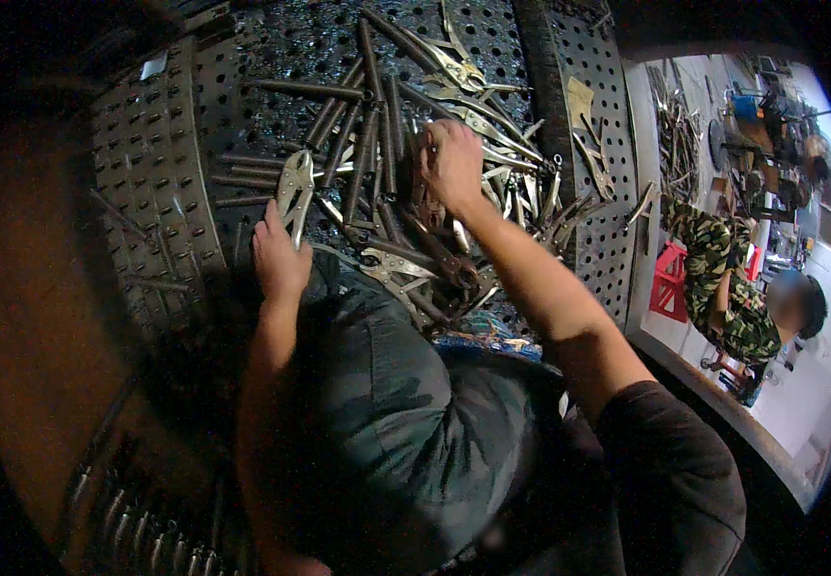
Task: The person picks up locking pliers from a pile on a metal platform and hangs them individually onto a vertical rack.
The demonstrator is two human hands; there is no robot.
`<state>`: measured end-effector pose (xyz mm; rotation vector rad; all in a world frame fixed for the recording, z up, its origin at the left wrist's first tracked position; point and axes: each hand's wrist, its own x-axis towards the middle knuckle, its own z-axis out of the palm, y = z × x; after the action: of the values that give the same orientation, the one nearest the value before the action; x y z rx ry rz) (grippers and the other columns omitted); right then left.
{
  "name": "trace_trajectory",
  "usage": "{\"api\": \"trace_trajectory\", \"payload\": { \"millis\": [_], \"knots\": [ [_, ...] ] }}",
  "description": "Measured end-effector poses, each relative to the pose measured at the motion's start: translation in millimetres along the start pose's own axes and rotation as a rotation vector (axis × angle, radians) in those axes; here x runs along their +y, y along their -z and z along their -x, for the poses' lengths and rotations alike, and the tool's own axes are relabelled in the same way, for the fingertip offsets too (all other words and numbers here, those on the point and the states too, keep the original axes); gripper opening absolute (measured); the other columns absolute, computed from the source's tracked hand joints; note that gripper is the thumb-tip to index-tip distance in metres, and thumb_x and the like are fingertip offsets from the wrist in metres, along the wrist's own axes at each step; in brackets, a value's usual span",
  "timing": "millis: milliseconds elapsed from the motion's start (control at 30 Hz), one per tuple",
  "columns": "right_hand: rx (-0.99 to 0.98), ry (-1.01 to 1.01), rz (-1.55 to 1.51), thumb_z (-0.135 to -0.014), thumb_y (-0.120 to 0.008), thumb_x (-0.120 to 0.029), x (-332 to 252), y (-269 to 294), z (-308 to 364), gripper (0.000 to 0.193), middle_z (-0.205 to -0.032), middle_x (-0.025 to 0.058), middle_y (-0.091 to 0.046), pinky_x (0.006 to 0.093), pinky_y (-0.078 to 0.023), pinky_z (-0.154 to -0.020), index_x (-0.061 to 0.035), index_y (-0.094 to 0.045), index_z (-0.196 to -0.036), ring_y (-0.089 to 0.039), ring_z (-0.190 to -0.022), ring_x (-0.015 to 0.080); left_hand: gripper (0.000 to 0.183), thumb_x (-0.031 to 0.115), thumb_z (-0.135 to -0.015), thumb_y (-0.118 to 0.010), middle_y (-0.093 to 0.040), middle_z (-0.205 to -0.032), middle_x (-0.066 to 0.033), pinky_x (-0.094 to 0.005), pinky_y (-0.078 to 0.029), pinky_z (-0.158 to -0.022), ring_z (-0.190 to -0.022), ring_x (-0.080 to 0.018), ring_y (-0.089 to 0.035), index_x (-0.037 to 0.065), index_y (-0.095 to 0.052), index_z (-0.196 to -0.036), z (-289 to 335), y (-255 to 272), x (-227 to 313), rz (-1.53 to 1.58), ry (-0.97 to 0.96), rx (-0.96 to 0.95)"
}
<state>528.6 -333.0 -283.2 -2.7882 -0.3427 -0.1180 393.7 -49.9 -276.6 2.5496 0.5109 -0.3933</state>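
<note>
My left hand is closed round the lower end of silver locking pliers, whose jaws point away from me. My right hand reaches over the middle of the pile with its fingers curled down. A dark, rusty-brown piece lies at its fingertips, and I cannot make out what exactly it grips. Between the hands are several dark springs or ribbed rods. More silver locking pliers lie beyond and to the right of my right hand, and others lie nearer my lap.
The work surface is a perforated metal plate with a raised dark bar. Loose rods lie on the left plate. A bundle of coloured strands sits by my lap. At right, a person in camouflage clothing is near a red stool.
</note>
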Motion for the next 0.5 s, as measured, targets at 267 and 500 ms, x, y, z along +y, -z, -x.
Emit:
{"api": "trace_trajectory", "payload": {
  "millis": [267, 500],
  "knots": [
    [-0.396, 0.065, 0.578, -0.092, -0.055, -0.026, -2, -39, -91, 0.027, -0.112, 0.0065, -0.068, 0.0451, -0.036, -0.096, -0.0159, -0.078, -0.101, -0.057, -0.115, 0.0255, 0.091, 0.015, -0.082, -0.08, -0.047, -0.138, -0.023, -0.0484, -0.042, -0.106, -0.128, -0.0428, -0.048, 0.007, -0.027, -0.155, 10, 4, 4, 0.027, 0.055, -0.015],
    [-0.276, -0.204, 0.417, -0.084, -0.064, -0.029, 34, -57, -92, 0.02, -0.095, 0.0058, -0.073, 0.0496, -0.039, -0.091, -0.0148, -0.077, -0.092, -0.067, -0.096, 0.028, 0.077, 0.018, -0.086, -0.075, -0.047, -0.142, -0.025, -0.0479, -0.038, -0.11, -0.13, -0.0433, -0.045, 0.005, -0.035, -0.151, 52, 24, -10, 0.173, 0.027, 0.165]
  ]
}}
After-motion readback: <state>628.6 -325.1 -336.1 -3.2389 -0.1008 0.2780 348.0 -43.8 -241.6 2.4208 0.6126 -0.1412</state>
